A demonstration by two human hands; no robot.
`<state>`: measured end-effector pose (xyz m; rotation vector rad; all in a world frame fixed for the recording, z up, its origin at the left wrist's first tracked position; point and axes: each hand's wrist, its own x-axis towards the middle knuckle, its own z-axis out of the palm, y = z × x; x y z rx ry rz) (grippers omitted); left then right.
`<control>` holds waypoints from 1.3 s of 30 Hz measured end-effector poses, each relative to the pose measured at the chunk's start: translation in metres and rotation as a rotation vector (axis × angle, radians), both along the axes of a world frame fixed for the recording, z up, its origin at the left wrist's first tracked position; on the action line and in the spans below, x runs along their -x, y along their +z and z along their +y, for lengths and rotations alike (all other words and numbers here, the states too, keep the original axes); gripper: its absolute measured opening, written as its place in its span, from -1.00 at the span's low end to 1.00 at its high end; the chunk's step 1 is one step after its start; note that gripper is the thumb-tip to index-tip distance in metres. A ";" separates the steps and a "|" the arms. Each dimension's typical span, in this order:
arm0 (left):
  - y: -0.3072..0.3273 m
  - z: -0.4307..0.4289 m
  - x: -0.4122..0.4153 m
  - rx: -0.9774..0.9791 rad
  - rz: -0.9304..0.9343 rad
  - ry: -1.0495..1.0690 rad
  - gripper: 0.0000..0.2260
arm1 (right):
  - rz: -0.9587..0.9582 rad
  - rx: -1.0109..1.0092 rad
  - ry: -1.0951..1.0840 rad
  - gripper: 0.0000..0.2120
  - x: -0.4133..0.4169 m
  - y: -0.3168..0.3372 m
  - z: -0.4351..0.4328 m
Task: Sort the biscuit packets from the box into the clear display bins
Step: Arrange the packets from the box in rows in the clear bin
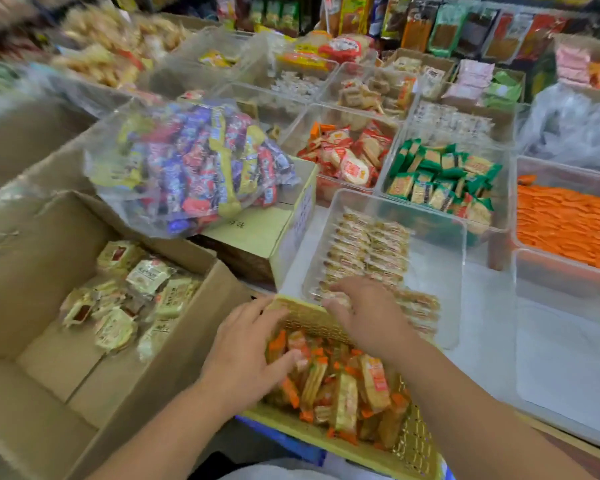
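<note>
A yellow mesh basket (312, 318) close in front of me holds several orange-edged biscuit packets (347, 386). My left hand (253, 348) reaches into it, thumb on the far rim and fingertips spread on the packets, with nothing clearly gripped. My right hand (364, 311) lies palm down, fingers apart, on the nearest of the packets in rows (368, 247) inside a clear bin (433, 237) just beyond the basket. At the left, an open cardboard box (187, 341) holds loose cream-coloured packets (136, 296).
A bag of mixed sweets (194, 168) lies on a small carton behind the box. Other clear bins hold red packets (343, 157), green packets (440, 178) and orange packets (565, 223). An unfilled clear bin (568, 341) stands at the right. Shelves of snacks fill the back.
</note>
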<state>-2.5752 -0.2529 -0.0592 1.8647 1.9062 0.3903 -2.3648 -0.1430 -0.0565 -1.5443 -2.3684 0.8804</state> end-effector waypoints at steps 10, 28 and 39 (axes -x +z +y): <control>0.008 -0.105 0.186 -0.032 -0.159 0.537 -0.60 | 0.115 -0.138 0.382 -0.59 0.204 0.014 -0.100; -0.067 0.005 0.406 0.460 0.131 0.326 -0.02 | -0.454 -0.221 0.193 -0.47 0.303 -0.020 -0.156; -0.106 0.035 0.394 0.659 0.157 0.326 0.41 | -0.465 -0.218 0.163 -0.51 0.306 -0.020 -0.156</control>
